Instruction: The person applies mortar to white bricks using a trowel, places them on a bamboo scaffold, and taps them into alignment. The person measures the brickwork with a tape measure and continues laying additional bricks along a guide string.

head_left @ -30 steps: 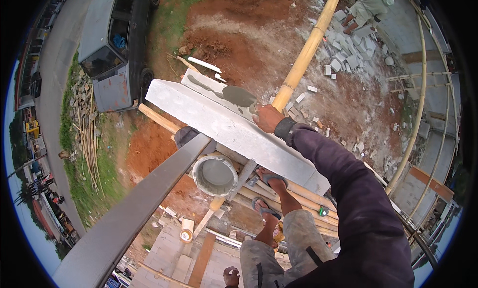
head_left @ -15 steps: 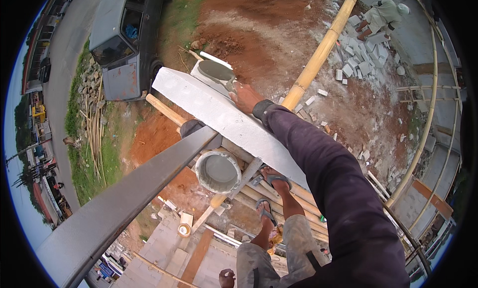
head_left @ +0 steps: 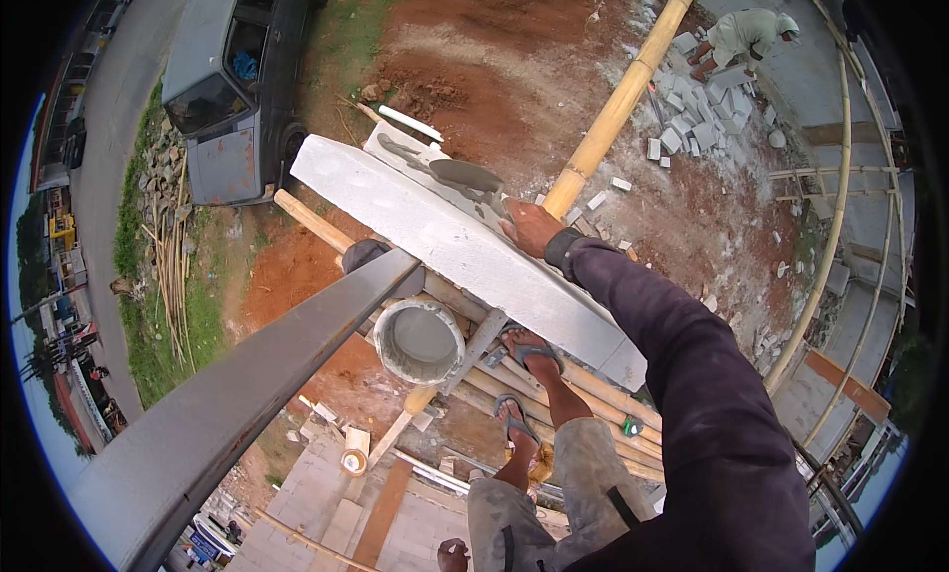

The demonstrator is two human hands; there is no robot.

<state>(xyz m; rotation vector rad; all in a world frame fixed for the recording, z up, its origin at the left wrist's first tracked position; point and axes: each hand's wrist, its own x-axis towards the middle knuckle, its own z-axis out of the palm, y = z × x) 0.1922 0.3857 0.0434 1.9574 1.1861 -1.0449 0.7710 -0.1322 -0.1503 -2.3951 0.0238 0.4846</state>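
My right hand (head_left: 532,228) is closed round the handle of a trowel (head_left: 467,175), its oval grey blade lying over the far side of a long white block wall (head_left: 425,221). Wet grey mortar (head_left: 400,155) is smeared on the wall beyond the blade. Close on this side of the wall stands a round bucket (head_left: 422,340) with grey mortar inside. At the lower edge, beside my shorts, my left hand (head_left: 453,554) hangs with curled fingers. It is partly cut off, and nothing shows in it.
A grey metal beam (head_left: 247,394) runs from lower left to the wall. My sandalled feet stand on bamboo poles (head_left: 593,414). A thick bamboo pole (head_left: 618,102) rises beyond my right hand. Below are a parked van (head_left: 232,97), broken white blocks (head_left: 707,117) and a stooping person (head_left: 741,38).
My right hand has drawn the trowel along the wall, rightward and toward me. A smear of mortar now shows where the blade was. My left hand has hardly moved.
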